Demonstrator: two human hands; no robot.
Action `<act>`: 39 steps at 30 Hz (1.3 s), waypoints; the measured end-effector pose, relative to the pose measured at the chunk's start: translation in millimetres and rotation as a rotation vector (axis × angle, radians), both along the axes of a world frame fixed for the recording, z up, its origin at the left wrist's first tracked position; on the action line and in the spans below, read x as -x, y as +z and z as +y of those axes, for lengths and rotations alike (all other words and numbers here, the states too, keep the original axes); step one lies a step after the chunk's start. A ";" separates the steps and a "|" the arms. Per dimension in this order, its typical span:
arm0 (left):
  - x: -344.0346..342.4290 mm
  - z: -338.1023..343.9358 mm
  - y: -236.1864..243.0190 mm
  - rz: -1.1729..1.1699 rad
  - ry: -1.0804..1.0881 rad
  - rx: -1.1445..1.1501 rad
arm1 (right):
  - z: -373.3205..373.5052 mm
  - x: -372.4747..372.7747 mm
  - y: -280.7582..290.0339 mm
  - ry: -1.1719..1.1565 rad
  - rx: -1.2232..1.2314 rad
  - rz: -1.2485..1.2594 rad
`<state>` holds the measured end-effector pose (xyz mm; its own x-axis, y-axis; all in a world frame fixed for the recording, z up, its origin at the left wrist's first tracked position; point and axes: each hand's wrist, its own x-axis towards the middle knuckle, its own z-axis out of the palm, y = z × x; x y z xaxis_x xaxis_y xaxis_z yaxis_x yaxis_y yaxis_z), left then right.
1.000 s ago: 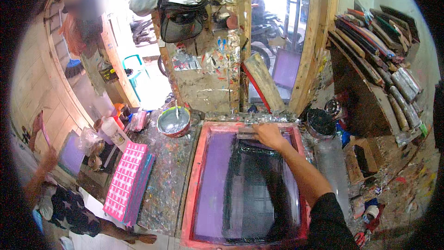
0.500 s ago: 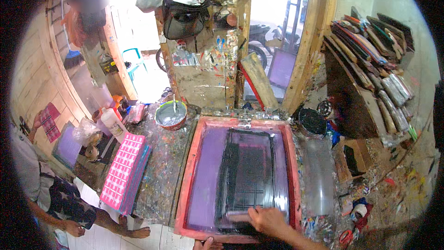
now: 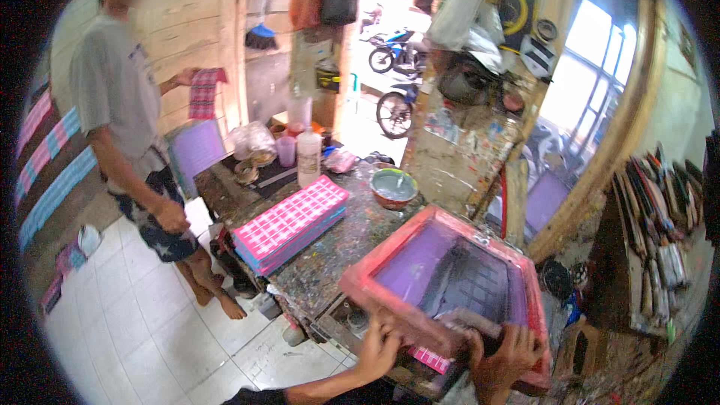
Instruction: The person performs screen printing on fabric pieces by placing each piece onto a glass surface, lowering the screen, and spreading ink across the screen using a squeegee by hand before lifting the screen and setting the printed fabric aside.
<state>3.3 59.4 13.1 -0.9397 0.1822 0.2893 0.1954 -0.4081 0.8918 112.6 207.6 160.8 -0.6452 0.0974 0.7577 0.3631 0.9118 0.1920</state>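
Note:
A screen printing frame (image 3: 375, 276) with reddish-pink wooden sides and purple mesh is tilted, its near edge raised off the bench. Dark ink smears the middle of the mesh. My left hand (image 3: 379, 349) is at the near edge of the frame, fingers bent against the wood. At the near right corner, my right hand (image 3: 506, 360) is closed around a squeegee (image 3: 480, 324), also against the frame's edge; its fingers partly hide the handle. Below the raised edge, between my hands, shows a piece of pink-and-white checked material (image 3: 431, 360).
A stack of checked sheets (image 3: 292, 217) lies on the stained bench (image 3: 304, 277), left of the frame. Behind are a bowl of grey ink (image 3: 393, 186) and a white bottle (image 3: 308, 157). Squeegees (image 3: 664, 232) fill a right-hand rack. A person (image 3: 124, 97) stands left, holding checked cloth (image 3: 204, 94).
The view has swung left. The screen frame, lying flat before, now has its near edge lifted. My right hand and the squeegee have come from the mesh to the near edge.

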 end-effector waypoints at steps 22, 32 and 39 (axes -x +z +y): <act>227.9 -105.2 -58.7 0.493 0.309 1.278 | 116.0 136.4 220.7 -0.082 0.213 -0.022; 306.3 -271.6 149.5 0.919 1.067 1.482 | 126.8 159.8 252.4 -0.051 0.274 -0.054; 52.7 10.6 6.8 1.145 -0.426 0.857 | 186.8 187.8 239.3 0.081 -0.177 -0.107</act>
<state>-49.5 70.0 19.8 -0.1168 0.8694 0.4801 0.9413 -0.0573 0.3328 -75.2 394.4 400.1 -0.7233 -0.0865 0.6851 0.2587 0.8860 0.3849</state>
